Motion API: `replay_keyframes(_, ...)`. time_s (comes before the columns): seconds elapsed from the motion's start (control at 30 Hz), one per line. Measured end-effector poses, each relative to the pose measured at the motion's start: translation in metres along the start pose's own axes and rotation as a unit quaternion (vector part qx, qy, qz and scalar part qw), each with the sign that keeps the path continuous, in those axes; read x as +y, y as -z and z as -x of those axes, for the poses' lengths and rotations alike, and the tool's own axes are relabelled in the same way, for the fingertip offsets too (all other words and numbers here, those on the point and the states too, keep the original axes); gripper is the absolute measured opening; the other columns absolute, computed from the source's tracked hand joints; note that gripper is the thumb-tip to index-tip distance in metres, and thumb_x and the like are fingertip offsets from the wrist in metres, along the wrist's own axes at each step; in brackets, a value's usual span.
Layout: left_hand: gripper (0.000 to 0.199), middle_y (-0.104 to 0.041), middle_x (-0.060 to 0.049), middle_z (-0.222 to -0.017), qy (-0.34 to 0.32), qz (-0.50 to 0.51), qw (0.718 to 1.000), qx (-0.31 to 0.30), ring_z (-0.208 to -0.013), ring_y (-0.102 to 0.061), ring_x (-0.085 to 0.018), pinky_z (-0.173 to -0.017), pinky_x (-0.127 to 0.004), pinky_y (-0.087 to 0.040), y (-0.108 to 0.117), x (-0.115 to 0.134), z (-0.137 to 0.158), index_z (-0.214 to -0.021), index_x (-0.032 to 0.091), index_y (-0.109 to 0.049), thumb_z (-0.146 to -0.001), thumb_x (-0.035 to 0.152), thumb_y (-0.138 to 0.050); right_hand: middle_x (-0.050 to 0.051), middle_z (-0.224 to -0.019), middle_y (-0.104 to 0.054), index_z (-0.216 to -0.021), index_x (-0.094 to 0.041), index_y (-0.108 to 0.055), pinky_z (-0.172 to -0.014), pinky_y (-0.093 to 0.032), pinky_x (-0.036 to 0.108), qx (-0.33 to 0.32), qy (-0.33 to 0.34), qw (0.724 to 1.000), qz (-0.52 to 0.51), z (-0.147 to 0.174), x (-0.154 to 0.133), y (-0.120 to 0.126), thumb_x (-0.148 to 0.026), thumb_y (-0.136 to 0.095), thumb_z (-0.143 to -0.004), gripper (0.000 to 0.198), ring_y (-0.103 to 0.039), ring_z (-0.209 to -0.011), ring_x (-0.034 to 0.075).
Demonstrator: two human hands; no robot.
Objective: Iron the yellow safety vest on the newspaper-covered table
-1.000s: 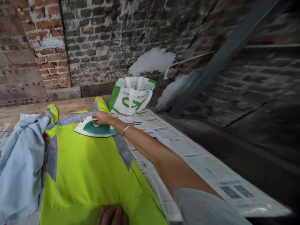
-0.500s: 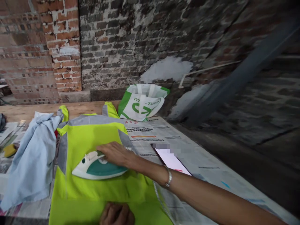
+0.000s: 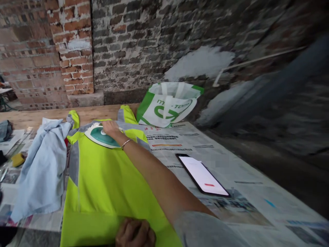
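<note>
My right hand (image 3: 112, 129) is closed round the handle of a white and teal clothes iron (image 3: 101, 138), which rests on the upper part of a neon yellow shirt (image 3: 102, 178) with grey panels. The shirt lies spread over the table, its sleeves pointing away from me. My left hand (image 3: 135, 233) is curled into a fist on the lower part of the shirt, near the bottom of the view. Whatever its fingers may hold is hidden. A smartphone (image 3: 203, 175) with a lit screen lies to the right of my right forearm.
Newspaper (image 3: 164, 139) covers much of the wooden table (image 3: 33, 118). A crumpled light blue garment (image 3: 43, 171) lies left of the shirt, beside a yellow sponge-like block (image 3: 17, 160). A white and green bag (image 3: 169, 106) stands at the back, before a brick wall (image 3: 128, 51).
My right hand has slid the iron away from me, from the shirt's middle up to its shoulder area. My left fist stays at the lower part. The view has shifted slightly.
</note>
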State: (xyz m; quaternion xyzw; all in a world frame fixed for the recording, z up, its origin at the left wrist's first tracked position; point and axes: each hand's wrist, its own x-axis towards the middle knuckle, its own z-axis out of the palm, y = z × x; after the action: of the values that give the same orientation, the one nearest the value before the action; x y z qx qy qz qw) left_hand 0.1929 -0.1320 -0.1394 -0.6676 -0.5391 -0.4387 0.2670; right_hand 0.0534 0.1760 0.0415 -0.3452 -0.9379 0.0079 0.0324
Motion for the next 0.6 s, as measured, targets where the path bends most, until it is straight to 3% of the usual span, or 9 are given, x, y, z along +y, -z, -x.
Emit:
replay_keyframes(0.1,0.033,-0.08,-0.01,-0.101,-0.004,0.01,0.999,-0.031,-0.088,-0.071,-0.019,-0.089,-0.032,-0.058,0.006,-0.002,0.001,-0.107,0.015,-0.076,-0.101,0.025,-0.045,0.024,-0.133,-0.069,-0.135,-0.01,-0.066,-0.098,-0.048,0.038,-0.021,0.009,1.0,0.0,0.003,0.002,0.005,-0.021,-0.054,-0.098,0.041,-0.063,-0.125,0.033)
replay_keyframes(0.2,0.027,-0.079,-0.012,-0.105,-0.009,0.008,0.998,-0.063,-0.09,-0.071,-0.02,-0.089,-0.032,-0.058,0.011,-0.003,-0.002,-0.108,0.015,-0.075,-0.098,0.021,-0.051,0.018,-0.132,-0.071,-0.134,-0.016,-0.067,-0.095,-0.048,0.034,-0.031,0.035,0.999,-0.001,0.03,0.005,0.008,-0.027,-0.062,-0.094,0.042,-0.065,-0.123,0.031)
replay_keyframes(0.47,0.032,-0.079,-0.012,-0.105,-0.01,0.016,0.999,-0.049,-0.093,-0.071,-0.02,-0.089,-0.033,-0.059,0.018,-0.006,-0.01,-0.116,0.016,-0.072,-0.101,0.018,-0.044,0.01,-0.104,-0.08,-0.114,-0.023,-0.074,-0.076,-0.045,0.031,-0.078,0.13,0.988,-0.028,0.168,-0.001,0.013,-0.027,-0.063,-0.093,0.024,-0.073,-0.099,0.028)
replay_keyframes(0.6,0.032,-0.079,-0.011,-0.104,-0.015,0.02,0.998,-0.05,-0.094,-0.071,-0.02,-0.089,-0.032,-0.058,0.018,-0.008,-0.011,-0.114,0.015,-0.072,-0.1,0.015,-0.043,0.008,-0.1,-0.08,-0.11,-0.025,-0.073,-0.075,-0.043,0.03,-0.106,0.155,0.982,-0.037,0.214,-0.005,0.015,-0.024,-0.063,-0.092,0.021,-0.074,-0.099,0.027)
